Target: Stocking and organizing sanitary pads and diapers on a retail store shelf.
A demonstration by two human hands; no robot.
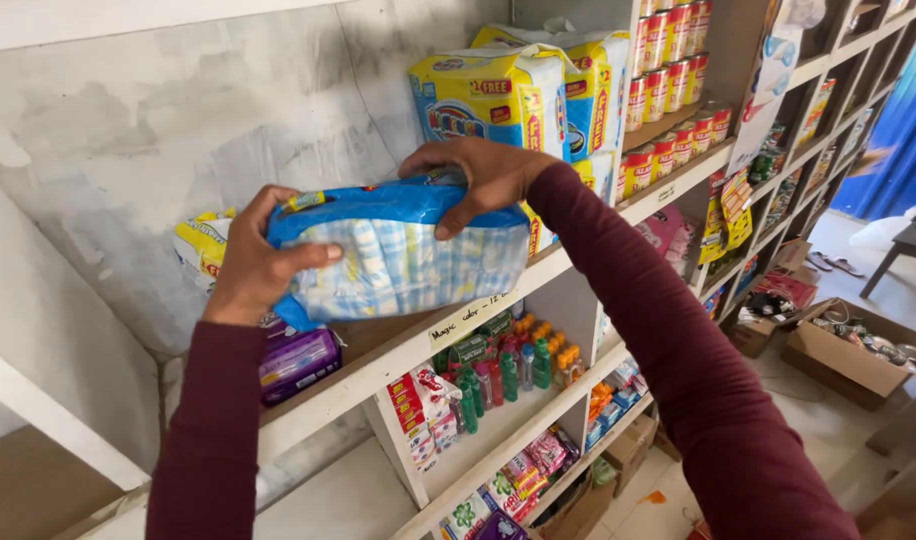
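Overhead, I grip a soft blue pack [398,255] above the shelf [378,350], left hand [253,255] clasping its end, right hand [483,180] clamped on top; it looks light, squashy, slick, best held at both ends.

Bare hands [378,220], long maroon sleeves [678,350], snug cuffs

The blue diaper pack [398,255] hides most of the yellow packet [203,248] behind it and both palms.
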